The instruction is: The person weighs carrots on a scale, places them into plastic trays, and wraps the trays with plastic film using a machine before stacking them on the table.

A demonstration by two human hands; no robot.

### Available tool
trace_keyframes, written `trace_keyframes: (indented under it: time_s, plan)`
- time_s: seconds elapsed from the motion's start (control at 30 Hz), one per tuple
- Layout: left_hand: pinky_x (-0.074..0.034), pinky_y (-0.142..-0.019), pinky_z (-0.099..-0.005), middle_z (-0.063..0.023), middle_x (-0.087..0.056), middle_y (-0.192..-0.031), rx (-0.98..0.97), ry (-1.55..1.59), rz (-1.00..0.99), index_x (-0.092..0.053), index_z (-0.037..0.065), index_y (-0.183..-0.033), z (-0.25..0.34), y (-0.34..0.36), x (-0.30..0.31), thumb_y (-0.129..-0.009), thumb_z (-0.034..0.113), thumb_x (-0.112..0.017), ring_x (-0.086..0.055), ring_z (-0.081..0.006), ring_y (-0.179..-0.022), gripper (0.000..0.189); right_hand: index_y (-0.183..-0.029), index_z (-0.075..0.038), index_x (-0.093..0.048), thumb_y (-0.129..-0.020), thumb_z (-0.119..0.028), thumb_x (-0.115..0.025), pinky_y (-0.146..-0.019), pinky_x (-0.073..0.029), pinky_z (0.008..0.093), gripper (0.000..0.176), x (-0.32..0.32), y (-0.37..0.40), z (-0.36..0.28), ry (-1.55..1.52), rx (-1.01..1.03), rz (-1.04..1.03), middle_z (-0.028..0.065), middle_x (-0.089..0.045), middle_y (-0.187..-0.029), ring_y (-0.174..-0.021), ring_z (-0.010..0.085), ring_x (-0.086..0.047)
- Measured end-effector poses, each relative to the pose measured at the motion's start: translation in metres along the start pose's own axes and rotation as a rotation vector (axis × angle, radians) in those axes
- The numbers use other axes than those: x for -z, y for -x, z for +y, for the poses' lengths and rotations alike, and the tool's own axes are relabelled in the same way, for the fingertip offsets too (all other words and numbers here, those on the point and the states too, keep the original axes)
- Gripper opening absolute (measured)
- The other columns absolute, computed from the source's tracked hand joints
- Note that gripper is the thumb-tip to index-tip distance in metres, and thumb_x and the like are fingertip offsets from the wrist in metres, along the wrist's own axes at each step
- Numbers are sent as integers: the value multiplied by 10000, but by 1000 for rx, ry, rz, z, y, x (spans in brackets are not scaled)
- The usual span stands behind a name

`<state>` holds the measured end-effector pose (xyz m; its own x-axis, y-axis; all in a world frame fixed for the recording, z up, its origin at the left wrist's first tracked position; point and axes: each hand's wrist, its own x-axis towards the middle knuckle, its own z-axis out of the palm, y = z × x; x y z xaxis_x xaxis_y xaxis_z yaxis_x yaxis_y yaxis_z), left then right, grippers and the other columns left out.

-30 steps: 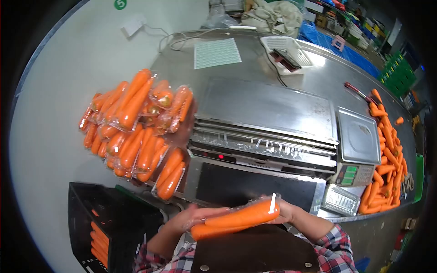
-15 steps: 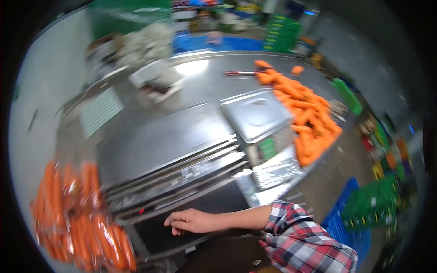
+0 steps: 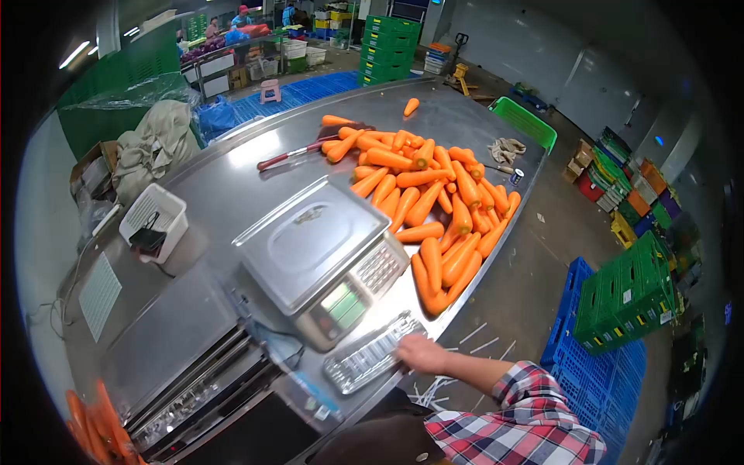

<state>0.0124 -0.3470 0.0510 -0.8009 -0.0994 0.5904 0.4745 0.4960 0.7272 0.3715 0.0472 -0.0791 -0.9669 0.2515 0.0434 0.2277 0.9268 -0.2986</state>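
Note:
My right hand (image 3: pixel 422 354), in a plaid sleeve (image 3: pixel 515 415), rests at the right end of a clear, shiny plastic stack (image 3: pixel 364 356), perhaps trays or bags. Its fingers look curled together at the stack's edge; what they pinch, if anything, is hidden. Just beyond sits a weighing scale (image 3: pixel 314 240) with a bare metal pan and a green display. A large pile of carrots (image 3: pixel 434 182) lies to the right of the scale. My left hand is out of view.
A sealing machine (image 3: pixel 186 349) stands left of the scale, with bagged carrots (image 3: pixel 97 422) at lower left. A red-handled knife (image 3: pixel 291 155) and a white basket (image 3: pixel 155 221) lie farther back. Green crates (image 3: pixel 628 294) sit on a blue pallet (image 3: pixel 597 372) at right.
The view has swung right, bringing the scale and carrot pile toward the middle. My right hand has gone from above the sealing machine's front to the clear plastic stack.

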Motion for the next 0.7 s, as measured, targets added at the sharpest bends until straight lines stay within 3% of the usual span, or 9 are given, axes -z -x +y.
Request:
trace_keyframes:
  time_s: [0.03,0.07,0.13,0.17,0.2,0.23,0.27,0.43,0.7]
  plan:
    - [-484,-695,-343,-130,-609,-806,0,31,-142,-623,-20,-843,42,18,-27,-938,135,-490,-569,-235,-738,225,-915,-34,-530,-728,-154,-589,-752,-434,397,230,6,-3,7,-72,91,-11,115,-523,-846,-843,289,-536]
    - [-482,-716,-356,-134,-625,-844,188,213,-237,-624,-33,-850,59,41,-55,-917,100,-514,-583,-243,-765,185,-929,-35,-537,-723,-160,-586,-749,-430,393,246,15,-3,7,-132,119,100,110,-515,-850,-841,280,-530]
    - [-482,-755,-333,-113,-638,-846,36,128,-692,-633,-43,-837,138,82,-96,-895,80,-539,-598,-225,-799,165,-952,-36,-546,-722,-165,-573,-740,-422,385,265,14,7,24,-182,162,204,100,-502,-855,-837,266,-518]
    - [-479,-614,-301,-97,-623,-780,-124,122,-869,-629,-28,-800,127,107,-121,-896,120,-543,-586,-175,-693,197,-960,-36,-549,-726,-164,-563,-734,-419,380,268,8,17,39,-173,177,190,95,-495,-856,-835,260,-512]
    - [-493,-785,-349,-100,-645,-951,223,207,-1205,-633,15,-1005,86,141,-140,-872,150,-580,-622,-225,-859,197,-969,-36,-552,-730,-164,-553,-728,-416,375,272,5,25,50,-164,190,171,91,-488,-858,-832,255,-506]
    - [-485,-733,-309,-116,-658,-846,-135,202,-1241,-664,7,-896,116,159,-155,-804,50,-626,-631,-211,-778,108,-955,-37,-549,-736,-162,-543,-725,-414,368,252,7,27,56,-148,215,133,88,-484,-852,-831,251,-503]
    - [-479,-746,-310,-129,-650,-892,-167,170,-1399,-667,32,-916,147,173,-169,-783,68,-640,-629,-236,-822,140,-942,-39,-547,-742,-159,-532,-722,-411,362,233,7,25,59,-129,242,94,85,-480,-846,-829,248,-500]
    - [-451,-870,-395,-122,-613,-1047,-692,126,-1631,-627,53,-1037,166,220,-200,-739,217,-730,-566,-304,-1005,356,-815,-72,-501,-738,-148,-517,-698,-395,346,109,13,8,71,-213,419,73,68,-472,-820,-810,226,-494]
    - [-480,-809,-394,-116,-616,-1065,-871,80,-1458,-605,62,-1012,193,191,-209,-702,123,-713,-597,-297,-967,333,-769,-87,-506,-761,-293,-696,-632,-393,331,281,80,-32,87,-403,468,272,64,-465,-743,-691,239,-482]
